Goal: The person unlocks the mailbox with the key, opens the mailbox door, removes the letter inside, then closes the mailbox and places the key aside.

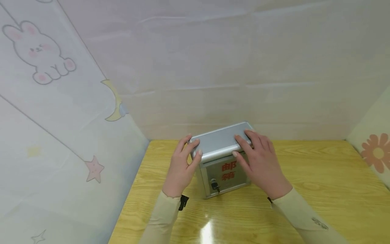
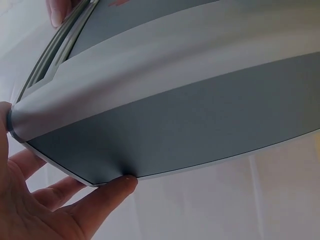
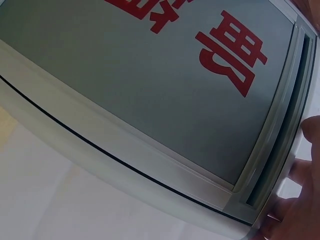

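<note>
A silver-grey metal mailbox with red characters on its front door stands on the wooden table, turned slightly. My left hand grips its top left end, thumb at the front edge and fingers over the lid; the left wrist view shows fingertips at the rim beside the grey side panel. At the top right end, my right hand holds the lid with fingers spread on top and thumb at the front edge. A dark key sits in the door's lock, low on the left. The right wrist view shows a narrow slot above the door.
The yellow wood-grain table extends on both sides of the mailbox. Behind it rises a pale cloth backdrop. The left backdrop carries a drawn rabbit and a pink star; an orange flower marks the right one.
</note>
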`<state>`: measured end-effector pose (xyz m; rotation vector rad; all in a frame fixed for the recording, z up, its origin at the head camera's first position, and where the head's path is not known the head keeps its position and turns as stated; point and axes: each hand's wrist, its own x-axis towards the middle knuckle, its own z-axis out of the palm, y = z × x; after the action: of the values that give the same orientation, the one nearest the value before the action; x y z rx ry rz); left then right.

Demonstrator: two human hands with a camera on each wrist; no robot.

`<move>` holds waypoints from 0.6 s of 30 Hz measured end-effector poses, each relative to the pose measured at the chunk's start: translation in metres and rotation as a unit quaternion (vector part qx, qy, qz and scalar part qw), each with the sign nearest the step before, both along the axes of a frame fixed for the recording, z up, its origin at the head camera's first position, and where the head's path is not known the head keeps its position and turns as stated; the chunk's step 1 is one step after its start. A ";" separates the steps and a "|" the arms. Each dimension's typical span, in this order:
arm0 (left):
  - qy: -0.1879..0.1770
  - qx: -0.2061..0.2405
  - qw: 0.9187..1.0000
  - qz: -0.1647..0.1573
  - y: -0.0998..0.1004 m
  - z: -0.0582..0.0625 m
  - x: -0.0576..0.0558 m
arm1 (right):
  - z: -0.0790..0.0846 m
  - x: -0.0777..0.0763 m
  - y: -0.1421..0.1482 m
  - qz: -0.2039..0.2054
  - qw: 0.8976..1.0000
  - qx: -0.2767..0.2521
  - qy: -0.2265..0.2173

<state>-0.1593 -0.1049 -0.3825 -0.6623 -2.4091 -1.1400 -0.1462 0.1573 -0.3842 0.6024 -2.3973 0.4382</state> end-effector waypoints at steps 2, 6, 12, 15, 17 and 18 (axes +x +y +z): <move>-0.003 0.000 1.000 -0.012 0.006 -0.001 -0.003 | -0.002 0.003 0.006 -0.010 1.000 -0.008 0.002; -0.007 -0.001 0.999 -0.031 0.019 -0.003 -0.008 | -0.006 0.009 0.018 -0.030 0.999 -0.021 0.004; -0.016 -0.003 0.998 -0.055 0.037 -0.004 -0.015 | -0.010 0.017 0.034 -0.054 0.998 -0.028 0.010; -0.016 -0.005 0.998 -0.068 0.045 -0.005 -0.017 | -0.011 0.020 0.040 -0.063 0.997 -0.030 0.012; -0.017 -0.008 0.997 -0.074 0.049 -0.006 -0.019 | -0.012 0.022 0.044 -0.068 0.997 -0.032 0.013; -0.018 -0.010 0.997 -0.078 0.051 -0.006 -0.020 | -0.013 0.023 0.046 -0.070 0.997 -0.033 0.013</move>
<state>-0.1791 -0.0541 -0.3886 -0.8567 -2.4367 -1.2002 -0.1231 0.2032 -0.3967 0.4054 -2.3714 0.4444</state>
